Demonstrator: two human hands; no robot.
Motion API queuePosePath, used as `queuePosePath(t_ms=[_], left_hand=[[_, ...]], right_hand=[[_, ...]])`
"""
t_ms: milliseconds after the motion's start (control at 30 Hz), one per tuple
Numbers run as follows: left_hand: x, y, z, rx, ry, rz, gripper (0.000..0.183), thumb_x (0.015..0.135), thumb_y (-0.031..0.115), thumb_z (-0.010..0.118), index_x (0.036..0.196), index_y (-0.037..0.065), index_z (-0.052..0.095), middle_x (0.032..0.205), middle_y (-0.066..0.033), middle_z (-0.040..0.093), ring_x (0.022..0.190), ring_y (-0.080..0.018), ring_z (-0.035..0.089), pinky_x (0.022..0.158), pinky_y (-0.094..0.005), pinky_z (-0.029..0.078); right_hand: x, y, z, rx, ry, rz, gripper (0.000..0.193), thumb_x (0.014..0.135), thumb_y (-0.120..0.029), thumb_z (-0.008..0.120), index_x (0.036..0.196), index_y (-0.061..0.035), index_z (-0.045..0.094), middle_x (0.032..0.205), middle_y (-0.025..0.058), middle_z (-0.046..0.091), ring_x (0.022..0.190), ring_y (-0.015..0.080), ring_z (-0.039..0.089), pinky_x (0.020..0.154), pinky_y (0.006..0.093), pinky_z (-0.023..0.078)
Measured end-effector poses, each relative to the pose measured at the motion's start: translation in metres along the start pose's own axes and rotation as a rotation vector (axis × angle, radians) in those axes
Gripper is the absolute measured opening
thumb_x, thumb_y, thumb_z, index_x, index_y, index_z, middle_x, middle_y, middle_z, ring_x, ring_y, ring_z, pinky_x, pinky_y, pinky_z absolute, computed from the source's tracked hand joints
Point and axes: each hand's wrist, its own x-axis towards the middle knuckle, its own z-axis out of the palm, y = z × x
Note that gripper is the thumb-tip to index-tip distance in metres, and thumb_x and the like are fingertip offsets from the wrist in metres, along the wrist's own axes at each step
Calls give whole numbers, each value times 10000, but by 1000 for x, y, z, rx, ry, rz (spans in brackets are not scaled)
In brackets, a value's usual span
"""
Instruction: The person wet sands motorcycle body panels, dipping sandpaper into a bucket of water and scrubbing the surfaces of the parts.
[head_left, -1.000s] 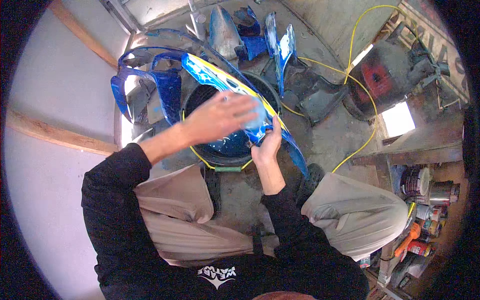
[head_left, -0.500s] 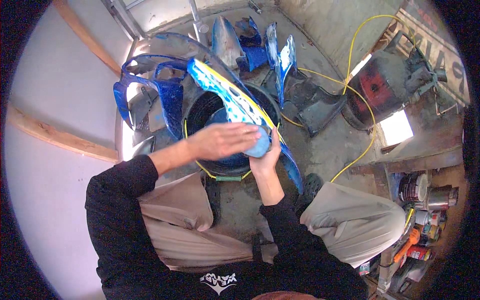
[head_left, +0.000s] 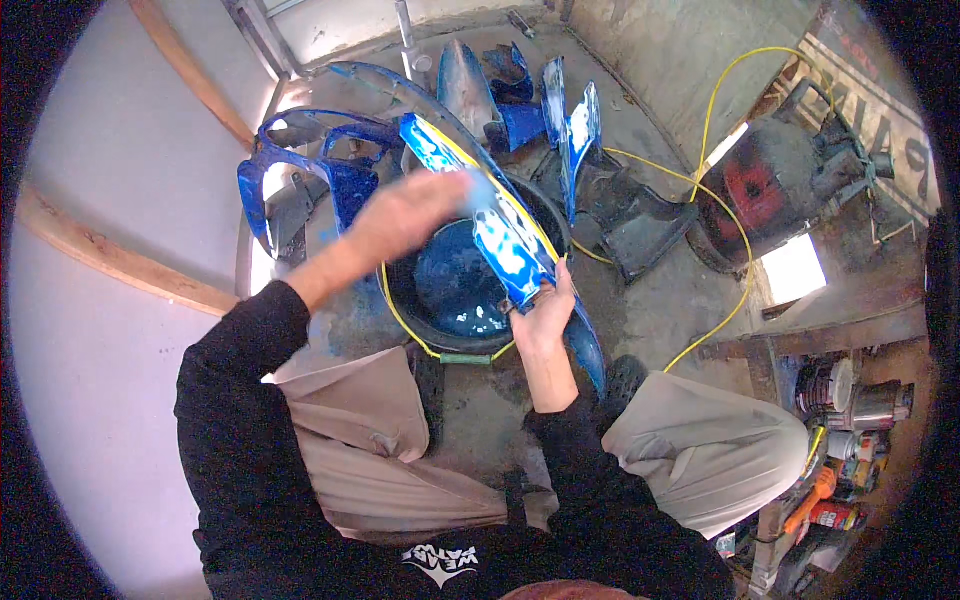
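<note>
A long blue, white and yellow body panel point(head_left: 505, 252) slants over a black bucket point(head_left: 392, 290), its surface patchy where the colour is worn through to white. My right hand point(head_left: 543, 305) grips the panel's lower part, thumb on the yellow-edged side and fingers beneath. Across the panel's middle, my left hand point(head_left: 410, 215) presses a light blue pad point(head_left: 482, 190) flat against the surface. Motion smears this hand and the pad, so the pad's exact kind cannot be made out. Dark water point(head_left: 460, 280) with some froth shows inside the bucket.
Blue fairing pieces point(head_left: 345, 190) lie beyond the bucket, with dark plastic parts point(head_left: 640, 215) to the right. A yellow hose point(head_left: 742, 290) loops across the floor to a dirty red-and-black tank point(head_left: 765, 180). Cans point(head_left: 830, 385) crowd a shelf at lower right; a wall point(head_left: 110, 330) stands left.
My left hand and the blue pad have slid up the panel, away from my right hand, baring the patchy lower part. My right hand keeps its hold.
</note>
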Motion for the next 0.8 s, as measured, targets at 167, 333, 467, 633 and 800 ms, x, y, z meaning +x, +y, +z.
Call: queuePosePath(t_ms=[167, 333, 467, 633, 800], left_hand=[[-9, 18, 17, -10, 59, 28, 409, 926, 72, 557, 1333, 28, 572, 1393, -157, 580, 1287, -302, 565, 1085, -409, 470], [-3, 21, 10, -74, -44, 264, 414, 930, 106, 565, 1339, 43, 570, 1385, -162, 581, 1282, -291, 569, 1075, -392, 482], [-15, -52, -9, 149, 120, -190, 417, 945, 91, 560, 1360, 53, 556, 1380, -178, 580, 1252, -324, 582, 1042, -401, 503], [-10, 51, 25, -7, 10, 249, 501, 851, 86, 605, 1350, 64, 565, 1420, -122, 559, 1277, -297, 572, 1025, -374, 519], [-7, 12, 11, -26, -20, 189, 393, 951, 99, 543, 1341, 64, 578, 1400, -136, 570, 1253, -314, 582, 1061, -399, 489]], right_hand=[[-5, 1, 3, 1, 81, 23, 502, 1037, -425, 400, 1270, -24, 594, 1269, 141, 658, 1199, 282, 608, 1052, 432, 437], [-2, 3, -3, 23, -11, 36, 511, 1043, -413, 379, 1276, -10, 588, 1264, 152, 660, 1183, 286, 618, 1059, 434, 442], [-5, 10, 5, 0, 0, 9, 504, 1049, -393, 379, 1273, 8, 586, 1257, 162, 665, 1166, 285, 633, 1046, 414, 458], [-5, 2, 3, 16, -10, -2, 500, 1038, -415, 414, 1275, -11, 589, 1213, 151, 681, 1146, 301, 637, 1021, 431, 469], [4, 3, -9, 35, -78, 14, 487, 1015, -431, 451, 1234, -29, 618, 1188, 134, 698, 1118, 285, 650, 959, 419, 489]])
